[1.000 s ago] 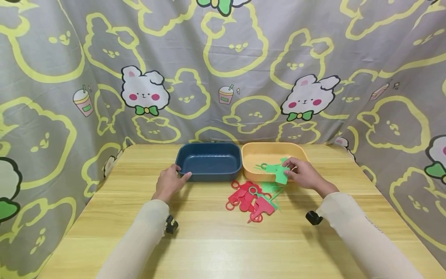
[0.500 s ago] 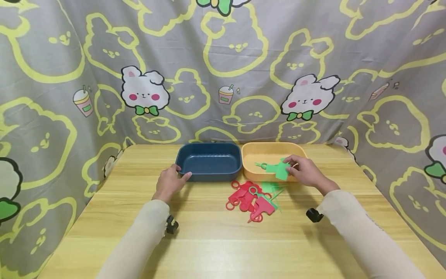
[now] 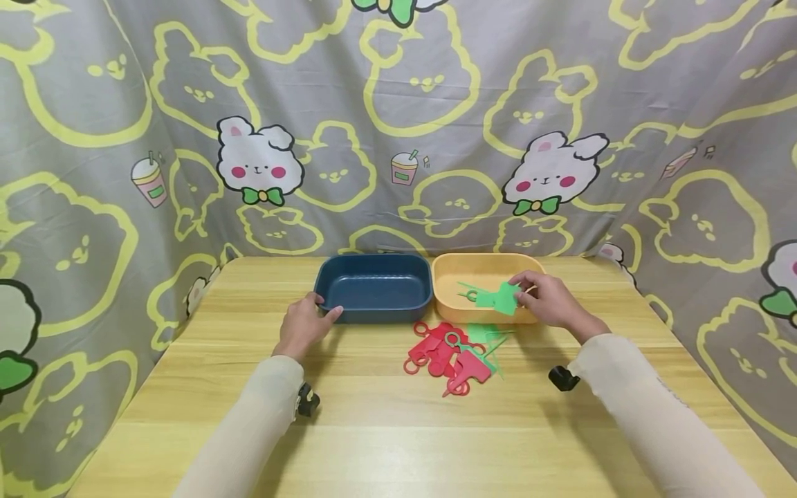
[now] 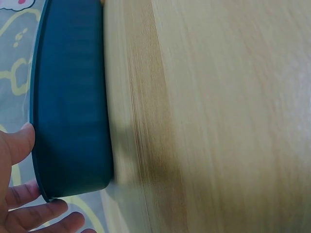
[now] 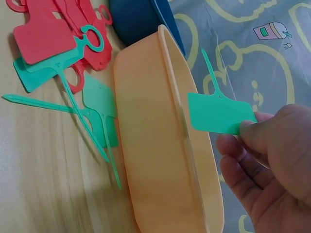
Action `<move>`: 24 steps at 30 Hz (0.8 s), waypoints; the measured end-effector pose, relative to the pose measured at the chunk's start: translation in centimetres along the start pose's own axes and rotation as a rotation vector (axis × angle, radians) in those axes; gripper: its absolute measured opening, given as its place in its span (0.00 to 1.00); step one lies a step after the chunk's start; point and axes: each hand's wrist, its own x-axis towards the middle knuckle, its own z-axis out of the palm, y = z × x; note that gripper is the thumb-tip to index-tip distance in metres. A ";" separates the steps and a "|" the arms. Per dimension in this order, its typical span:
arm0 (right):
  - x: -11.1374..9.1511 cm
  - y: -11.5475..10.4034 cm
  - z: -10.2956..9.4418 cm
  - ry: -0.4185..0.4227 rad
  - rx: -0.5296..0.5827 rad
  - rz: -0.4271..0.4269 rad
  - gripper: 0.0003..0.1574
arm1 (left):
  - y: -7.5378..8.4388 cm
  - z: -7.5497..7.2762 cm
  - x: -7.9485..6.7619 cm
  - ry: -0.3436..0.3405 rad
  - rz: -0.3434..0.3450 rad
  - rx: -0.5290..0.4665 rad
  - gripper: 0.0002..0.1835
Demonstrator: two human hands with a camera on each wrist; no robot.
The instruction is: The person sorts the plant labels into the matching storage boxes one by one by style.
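My left hand [image 3: 305, 321] grips the near left corner of a dark blue plastic bin [image 3: 373, 316]. In the left wrist view its thumb [image 4: 22, 141] touches the rim, with fingers around the corner. Over the yellow bin [image 3: 461, 315], my right hand [image 3: 551, 299] pinches a green cable tie tag [image 5: 218, 114] between thumb and fingers; its thin tail points away from the hand. Another green tag with a ring [image 3: 471, 295] lies inside the yellow bin, partly hidden by the held one. Red tags [image 3: 438, 356] and green tags [image 5: 99, 99] lie heaped in front of the bins.
Both bins stand side by side at the back of a wooden table [image 3: 386, 443]. Behind and around them hangs a grey patterned curtain [image 3: 349, 83]. Each wrist carries a small black camera [image 3: 563, 378].
My right hand has risen slightly and moved a little to the right, and the green cable tie tag in it has turned. The left hand and the heap stay where they were.
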 end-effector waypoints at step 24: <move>0.4 0.6 -1.1 -0.003 -0.010 0.059 0.14 | 0.0 0.0 0.0 -0.002 -0.013 -0.005 0.31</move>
